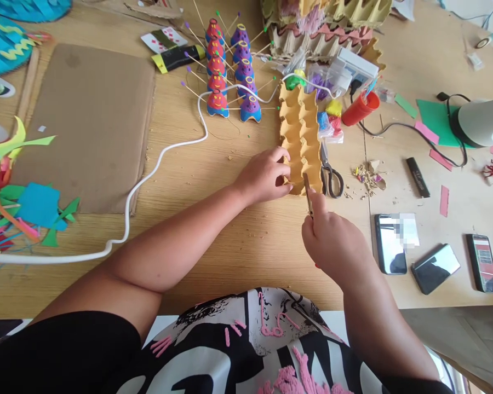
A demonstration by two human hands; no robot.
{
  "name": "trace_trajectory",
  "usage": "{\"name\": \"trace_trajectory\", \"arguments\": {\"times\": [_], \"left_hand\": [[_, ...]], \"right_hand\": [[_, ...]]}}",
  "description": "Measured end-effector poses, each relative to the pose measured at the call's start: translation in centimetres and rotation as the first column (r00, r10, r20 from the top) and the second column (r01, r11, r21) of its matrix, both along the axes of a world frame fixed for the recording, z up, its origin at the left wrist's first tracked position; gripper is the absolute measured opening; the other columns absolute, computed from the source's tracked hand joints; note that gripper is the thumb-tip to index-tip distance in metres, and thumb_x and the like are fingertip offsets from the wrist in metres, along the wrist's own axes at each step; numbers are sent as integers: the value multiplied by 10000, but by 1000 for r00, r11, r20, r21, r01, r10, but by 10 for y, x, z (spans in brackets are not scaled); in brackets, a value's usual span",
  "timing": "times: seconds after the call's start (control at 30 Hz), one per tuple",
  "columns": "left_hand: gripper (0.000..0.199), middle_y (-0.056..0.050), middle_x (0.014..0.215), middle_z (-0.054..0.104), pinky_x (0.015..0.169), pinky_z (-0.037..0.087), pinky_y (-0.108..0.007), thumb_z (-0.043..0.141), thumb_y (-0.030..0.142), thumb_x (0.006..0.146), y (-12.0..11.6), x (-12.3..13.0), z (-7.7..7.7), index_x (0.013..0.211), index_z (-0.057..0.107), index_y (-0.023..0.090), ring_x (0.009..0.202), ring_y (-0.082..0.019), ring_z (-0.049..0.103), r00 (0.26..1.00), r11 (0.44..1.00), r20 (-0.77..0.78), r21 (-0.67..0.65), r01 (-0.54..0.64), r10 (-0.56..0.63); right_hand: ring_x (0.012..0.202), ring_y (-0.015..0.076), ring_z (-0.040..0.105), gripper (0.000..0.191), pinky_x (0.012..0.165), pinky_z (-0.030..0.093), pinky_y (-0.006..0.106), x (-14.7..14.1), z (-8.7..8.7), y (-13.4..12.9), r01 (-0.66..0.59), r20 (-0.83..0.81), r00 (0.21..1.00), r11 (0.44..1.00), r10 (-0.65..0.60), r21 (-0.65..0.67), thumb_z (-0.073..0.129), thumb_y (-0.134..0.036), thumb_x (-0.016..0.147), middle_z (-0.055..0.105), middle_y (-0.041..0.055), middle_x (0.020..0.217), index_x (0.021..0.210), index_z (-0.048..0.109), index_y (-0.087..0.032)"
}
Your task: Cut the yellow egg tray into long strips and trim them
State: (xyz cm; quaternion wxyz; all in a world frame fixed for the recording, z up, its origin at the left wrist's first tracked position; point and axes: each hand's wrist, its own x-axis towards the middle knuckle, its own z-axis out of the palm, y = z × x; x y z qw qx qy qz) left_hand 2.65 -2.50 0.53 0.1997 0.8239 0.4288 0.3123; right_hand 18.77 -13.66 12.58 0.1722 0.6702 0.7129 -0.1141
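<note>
- One egg carton, yellow-orange, with two columns of cups, lies on the table in front of the person; the hands cover part of it, so the rows cannot be fully counted.
- One left hand at the carton's left edge, its fingers parted and bent against the rim; whether they pinch it, I cannot tell.
- One right hand, fingers closed around one knife, index finger stretched along it; the tip touches the carton near its close end.
- One pair of scissors, just beside the carton's right edge.
- Two painted rows left of the carton, each with five bumps: one red row, one purple row, both with thin sticks poking out.
- One red cup, tilted, beyond the scissors.
- Three phones at the right: one nearest the hand, one slanted, one farthest right.
- One black marker above the phones.
- One sheet of cardboard at the left.
- One white cord crossing the table.
</note>
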Motion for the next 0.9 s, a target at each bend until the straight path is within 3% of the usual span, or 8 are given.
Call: {"name": "trace_trajectory", "arguments": {"times": [0.33, 0.53, 0.77, 0.9], "left_hand": [[132, -106, 1273, 656, 934, 551, -430, 765, 333, 804, 0, 0, -1, 789, 756, 202, 1097, -273, 667, 1000, 1000, 16, 9, 2, -2], [91, -100, 1266, 661, 955, 552, -445, 763, 303, 793, -1, 0, 1, 796, 759, 212, 1114, -282, 666, 1000, 1000, 15, 1, 2, -2], [99, -102, 1231, 661, 938, 562, -432, 759, 311, 786, 0, 2, -1, 793, 771, 212, 1102, -278, 669, 1000, 1000, 16, 12, -15, 15], [115, -96, 1246, 662, 944, 561, -430, 772, 327, 785, -1, 1, -1, 795, 774, 212, 1094, -272, 672, 1000, 1000, 24, 14, -18, 18]], "right_hand": [[537, 187, 546, 548, 535, 241, 321, -2, 6, 16, 57, -91, 994, 997, -63, -60, 322, -212, 999, 676, 38, 687, 1536, 390, -125], [542, 197, 534, 559, 530, 219, 319, 3, 9, 8, 14, -64, 998, 998, -17, -58, 339, -232, 995, 654, 24, 654, 1543, 360, -121], [598, 198, 583, 548, 537, 245, 316, -5, 2, 22, 52, -65, 996, 997, -55, -54, 335, -214, 991, 742, 97, 821, 1526, 386, -111], [612, 211, 621, 586, 531, 246, 313, -6, -12, 4, 31, 6, 1000, 999, -31, 27, 309, -232, 1005, 738, 108, 793, 1569, 361, -83]]}}
